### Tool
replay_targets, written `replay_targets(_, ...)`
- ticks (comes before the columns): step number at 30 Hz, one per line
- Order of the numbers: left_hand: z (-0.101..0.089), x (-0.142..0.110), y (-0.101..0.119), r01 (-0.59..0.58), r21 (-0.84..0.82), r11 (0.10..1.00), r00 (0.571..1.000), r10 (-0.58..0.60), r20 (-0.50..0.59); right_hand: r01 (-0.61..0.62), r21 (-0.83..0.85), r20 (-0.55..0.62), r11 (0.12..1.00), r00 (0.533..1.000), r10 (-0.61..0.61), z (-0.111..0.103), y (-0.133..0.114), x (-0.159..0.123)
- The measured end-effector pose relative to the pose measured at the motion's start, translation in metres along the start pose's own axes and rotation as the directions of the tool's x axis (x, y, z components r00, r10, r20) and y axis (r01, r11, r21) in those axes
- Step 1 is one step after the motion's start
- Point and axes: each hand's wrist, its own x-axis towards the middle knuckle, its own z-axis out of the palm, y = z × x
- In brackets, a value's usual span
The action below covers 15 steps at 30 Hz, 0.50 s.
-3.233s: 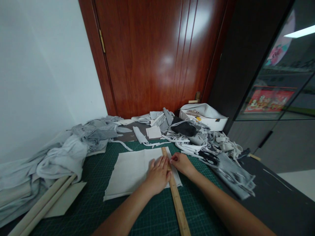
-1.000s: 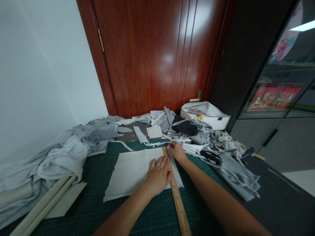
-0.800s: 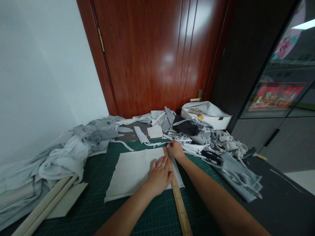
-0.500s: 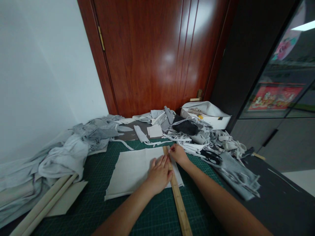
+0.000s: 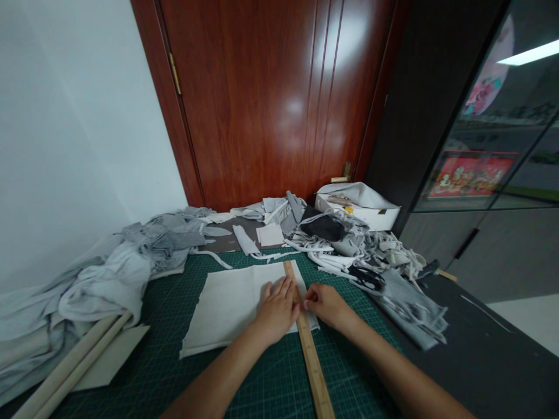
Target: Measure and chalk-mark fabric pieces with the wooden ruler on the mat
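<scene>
A piece of white cloth (image 5: pixel 227 302) lies flat on the green cutting mat (image 5: pixel 244 387). Across its right part runs a long wooden ruler (image 5: pixel 311 355), reaching down towards me. My left hand (image 5: pixel 276 311) presses on the ruler and the cloth, fingers stretched out. At the ruler's right edge, over the cloth's right side, is my right hand (image 5: pixel 328 304). Its fingers are pinched together; whatever is between them is too small to make out.
Grey cloth scraps (image 5: pixel 161 238) are heaped at the left, beside rolled tubes (image 5: pixel 82 364) and a flat board (image 5: pixel 113 356). Black-handled scissors (image 5: pixel 367 278) lie among scraps at the right. A white box (image 5: pixel 375 216) stands behind, near the door (image 5: pixel 253 105).
My right hand has slid along the ruler towards me, from near its far end to about the middle of the cloth. My left hand stays on the ruler. The view has shifted slightly.
</scene>
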Motion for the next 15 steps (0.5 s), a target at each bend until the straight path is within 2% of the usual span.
replay_targets(7, -0.003, -0.001, 0.000, 0.001, -0.010, 1.000, 1.000, 0.000, 0.008, -0.041, 0.066, 0.152, 0.997, 0.988, 0.030, -0.009, -0.003, -0.020)
replay_targets(10, -0.005, -0.002, 0.001, 0.006, -0.021, 1.000, 1.000, -0.006, 0.011, -0.066, 0.176, 0.293, 0.982, 0.956, 0.012, -0.014, 0.000, -0.024)
replay_targets(12, -0.007, -0.002, 0.003, 0.021, -0.033, 0.999, 1.000, -0.020, 0.021, -0.072, 0.300, 0.376, 0.951, 0.925, -0.048, -0.018, 0.005, -0.024)
replay_targets(13, -0.008, -0.002, 0.003, 0.027, -0.044, 0.999, 0.999, -0.026, 0.026, -0.074, 0.370, 0.382, 0.926, 0.921, -0.079, -0.020, 0.008, -0.023)
replay_targets(15, -0.010, -0.001, 0.003, 0.031, -0.075, 0.997, 0.999, -0.029, 0.029, -0.070, 0.496, 0.319, 0.865, 0.942, -0.107, -0.023, 0.015, -0.017)
